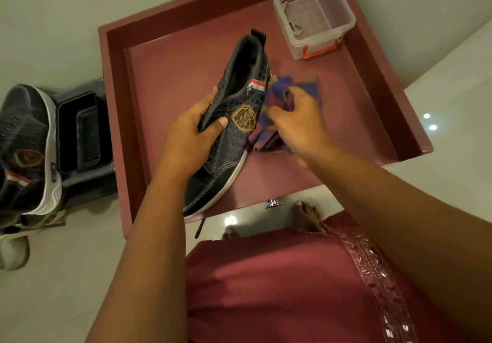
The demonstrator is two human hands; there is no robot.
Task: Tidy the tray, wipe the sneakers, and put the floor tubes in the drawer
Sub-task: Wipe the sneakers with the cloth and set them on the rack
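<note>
Overhead, both forearms reach down over the open maroon drawer (170, 34). Left hand (186, 135) grips the black sneaker (234, 119) at its collar, thumb across the upper, holding it tilted with heel away. Right hand (298, 119) clutches a purple cloth (279, 87) pressed against the sneaker's side. A second sneaker (24, 140) lies on the floor at left.

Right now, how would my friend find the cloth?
Look in the big red drawer pulled open on the floor. Beside the black shoe held by the left hand, the right hand bunches the cloth. It is the only purple, soft, crumpled thing there.
</note>
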